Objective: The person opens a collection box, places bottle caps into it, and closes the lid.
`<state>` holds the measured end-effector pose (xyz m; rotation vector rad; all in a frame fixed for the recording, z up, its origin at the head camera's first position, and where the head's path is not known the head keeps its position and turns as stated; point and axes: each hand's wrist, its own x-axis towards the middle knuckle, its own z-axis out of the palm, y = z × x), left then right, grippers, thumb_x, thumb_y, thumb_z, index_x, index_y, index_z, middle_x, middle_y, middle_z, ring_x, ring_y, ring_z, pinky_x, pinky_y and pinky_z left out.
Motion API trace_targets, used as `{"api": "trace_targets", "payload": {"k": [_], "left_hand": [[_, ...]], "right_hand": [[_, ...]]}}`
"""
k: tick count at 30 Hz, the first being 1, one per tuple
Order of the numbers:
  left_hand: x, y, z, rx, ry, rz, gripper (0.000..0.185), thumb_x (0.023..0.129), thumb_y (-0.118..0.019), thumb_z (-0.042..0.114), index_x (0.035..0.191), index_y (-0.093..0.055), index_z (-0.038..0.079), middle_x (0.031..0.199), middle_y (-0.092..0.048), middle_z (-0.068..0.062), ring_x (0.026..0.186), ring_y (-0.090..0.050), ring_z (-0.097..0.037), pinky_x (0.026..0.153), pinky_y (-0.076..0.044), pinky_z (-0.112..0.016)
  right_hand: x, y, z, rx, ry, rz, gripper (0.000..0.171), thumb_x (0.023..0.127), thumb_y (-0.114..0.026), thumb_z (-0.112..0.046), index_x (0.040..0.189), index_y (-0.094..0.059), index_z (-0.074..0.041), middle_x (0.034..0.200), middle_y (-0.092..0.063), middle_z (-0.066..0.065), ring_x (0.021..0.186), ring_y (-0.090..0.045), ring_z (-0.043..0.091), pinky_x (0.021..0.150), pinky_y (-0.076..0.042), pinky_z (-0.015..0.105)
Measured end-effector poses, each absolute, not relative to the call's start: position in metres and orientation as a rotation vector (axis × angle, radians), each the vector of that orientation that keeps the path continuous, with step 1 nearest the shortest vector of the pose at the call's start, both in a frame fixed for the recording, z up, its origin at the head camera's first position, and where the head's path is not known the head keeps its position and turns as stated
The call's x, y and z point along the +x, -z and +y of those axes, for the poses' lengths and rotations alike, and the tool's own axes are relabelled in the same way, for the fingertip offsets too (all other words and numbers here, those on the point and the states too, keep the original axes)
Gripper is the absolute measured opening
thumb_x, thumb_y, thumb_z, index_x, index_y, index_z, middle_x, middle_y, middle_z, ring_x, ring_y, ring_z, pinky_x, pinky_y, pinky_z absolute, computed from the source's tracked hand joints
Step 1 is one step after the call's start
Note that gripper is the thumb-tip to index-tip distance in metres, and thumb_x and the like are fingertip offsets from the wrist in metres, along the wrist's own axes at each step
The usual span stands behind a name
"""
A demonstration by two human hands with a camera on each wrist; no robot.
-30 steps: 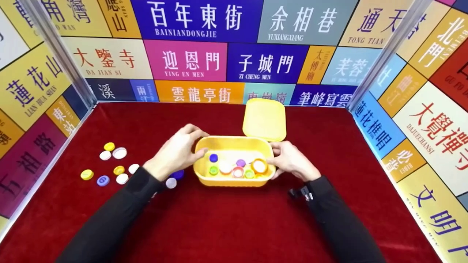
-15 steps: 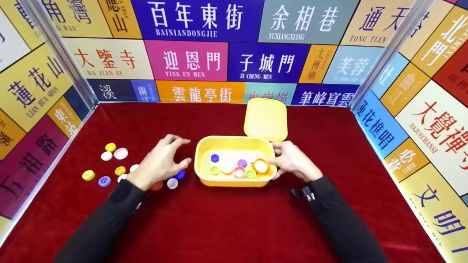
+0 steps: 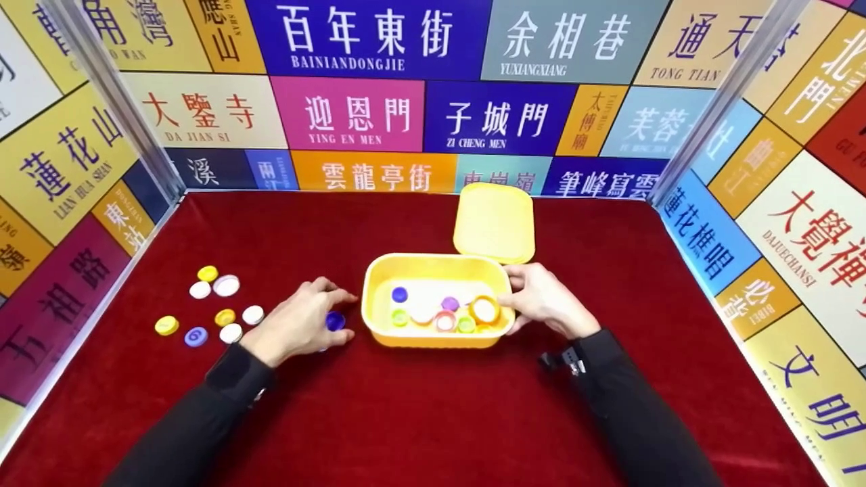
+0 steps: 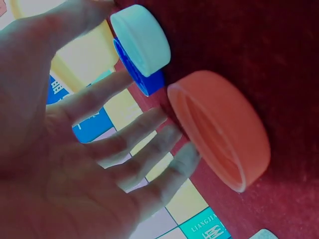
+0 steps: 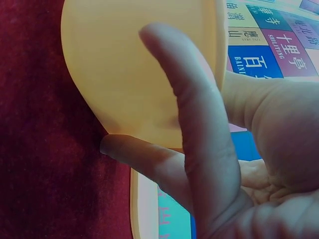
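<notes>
Red velvet covers the table [image 3: 419,419]. In the head view a yellow box [image 3: 436,335] sits near its middle, its lid [image 3: 494,222] lying just behind it toward the far edge. Inside the box are several bottle caps [image 3: 443,312] of mixed colours. The right hand [image 3: 544,301] rests against the box's right end, fingers curved round the wall. The left hand [image 3: 298,323] lies low over the cloth just left of the box, fingers spread and relaxed, with a blue cap [image 3: 335,320] beside its fingertips. More loose caps [image 3: 216,308] are scattered toward the table's left edge, well apart from the box.

From the left wrist, the left hand [image 4: 75,149] is wide, its fingers [image 4: 149,124] straight and holding nothing. Just beyond them on the cloth lie an orange cap [image 4: 224,134] on its side, the blue cap [image 4: 137,69] and a white cap [image 4: 141,37] lying against the blue one. Whether the fingertips touch the orange cap cannot be told.

From the right wrist, the right hand [image 5: 224,164] holds the yellow box [image 5: 134,69], one finger along its outer wall and another curled under its bottom edge.
</notes>
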<state>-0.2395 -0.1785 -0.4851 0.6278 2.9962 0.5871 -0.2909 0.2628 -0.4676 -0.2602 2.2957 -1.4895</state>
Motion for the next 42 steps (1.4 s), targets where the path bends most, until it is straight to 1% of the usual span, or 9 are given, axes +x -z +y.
{"api": "trace_targets", "payload": {"k": [3, 5, 10, 13, 19, 26, 31, 38, 42], "left_hand": [[-0.238, 0.484, -0.179, 0.644, -0.604, 2.975, 0.047, 0.098, -0.093, 0.030, 0.142, -0.083, 0.015, 0.137, -0.070, -0.019, 0.125, -0.067, -0.039, 0.104, -0.068, -0.058], [-0.239, 0.483, -0.180, 0.681, -0.623, 2.964, 0.042, 0.098, -0.093, 0.023, 0.138, -0.085, 0.013, 0.131, -0.071, -0.019, 0.118, -0.069, -0.037, 0.103, -0.068, -0.055], [-0.243, 0.482, -0.180, 0.778, -0.653, 2.960, 0.029, 0.095, -0.091, 0.008, 0.124, -0.088, 0.007, 0.113, -0.074, -0.018, 0.097, -0.073, -0.030, 0.091, -0.069, -0.047], [-0.244, 0.482, -0.180, 0.787, -0.655, 2.959, 0.026, 0.093, -0.092, 0.006, 0.119, -0.088, 0.007, 0.108, -0.074, -0.017, 0.092, -0.074, -0.028, 0.088, -0.069, -0.046], [-0.246, 0.480, -0.179, 0.798, -0.654, 2.962, 0.026, 0.093, -0.092, 0.006, 0.119, -0.089, 0.007, 0.109, -0.075, -0.018, 0.094, -0.074, -0.029, 0.089, -0.069, -0.047], [-0.251, 0.468, -0.177, 0.796, -0.733, 3.027, 0.027, 0.095, -0.090, 0.005, 0.122, -0.087, 0.005, 0.111, -0.076, -0.021, 0.100, -0.076, -0.036, 0.097, -0.071, -0.053], [-0.256, 0.456, -0.170, 0.788, -0.804, 3.109, 0.028, 0.096, -0.090, 0.007, 0.124, -0.087, 0.004, 0.112, -0.074, -0.022, 0.100, -0.077, -0.039, 0.097, -0.072, -0.055], [-0.261, 0.442, -0.142, 0.852, -0.933, 3.155, 0.030, 0.097, -0.090, 0.007, 0.126, -0.085, 0.001, 0.117, -0.074, -0.024, 0.105, -0.078, -0.041, 0.100, -0.071, -0.054], [-0.265, 0.440, -0.121, 0.938, -0.910, 3.117, 0.032, 0.096, -0.091, 0.006, 0.126, -0.084, 0.000, 0.117, -0.073, -0.024, 0.104, -0.077, -0.038, 0.097, -0.071, -0.050]], "right_hand": [[-0.292, 0.467, 0.263, -0.262, 1.491, 2.296, 0.054, 0.105, -0.079, -0.001, 0.157, -0.066, 0.002, 0.142, -0.079, 0.029, 0.098, -0.088, 0.043, 0.065, -0.072, 0.042], [-0.292, 0.467, 0.262, -0.264, 1.492, 2.297, 0.054, 0.104, -0.079, -0.001, 0.157, -0.066, 0.003, 0.142, -0.079, 0.029, 0.098, -0.088, 0.043, 0.065, -0.072, 0.043], [-0.293, 0.467, 0.262, -0.260, 1.492, 2.299, 0.053, 0.105, -0.080, -0.002, 0.156, -0.067, 0.004, 0.141, -0.079, 0.029, 0.099, -0.088, 0.043, 0.065, -0.072, 0.043], [-0.292, 0.468, 0.263, -0.254, 1.492, 2.298, 0.053, 0.104, -0.081, -0.002, 0.155, -0.067, 0.005, 0.141, -0.079, 0.029, 0.098, -0.088, 0.042, 0.065, -0.072, 0.043], [-0.291, 0.468, 0.263, -0.246, 1.494, 2.299, 0.053, 0.104, -0.081, -0.003, 0.155, -0.067, 0.004, 0.141, -0.079, 0.030, 0.095, -0.088, 0.040, 0.064, -0.072, 0.042], [-0.290, 0.469, 0.263, -0.248, 1.504, 2.286, 0.052, 0.104, -0.082, -0.004, 0.153, -0.067, 0.005, 0.140, -0.079, 0.031, 0.092, -0.088, 0.040, 0.063, -0.071, 0.041], [-0.290, 0.469, 0.263, -0.244, 1.494, 2.295, 0.053, 0.104, -0.082, -0.004, 0.154, -0.067, 0.005, 0.139, -0.080, 0.030, 0.090, -0.088, 0.039, 0.064, -0.072, 0.042], [-0.290, 0.468, 0.262, -0.243, 1.478, 2.301, 0.054, 0.104, -0.080, -0.003, 0.155, -0.067, 0.004, 0.139, -0.080, 0.028, 0.092, -0.088, 0.040, 0.064, -0.072, 0.044], [-0.290, 0.468, 0.263, -0.233, 1.475, 2.304, 0.053, 0.104, -0.079, -0.002, 0.156, -0.066, 0.004, 0.139, -0.080, 0.028, 0.091, -0.088, 0.042, 0.064, -0.072, 0.044]]}}
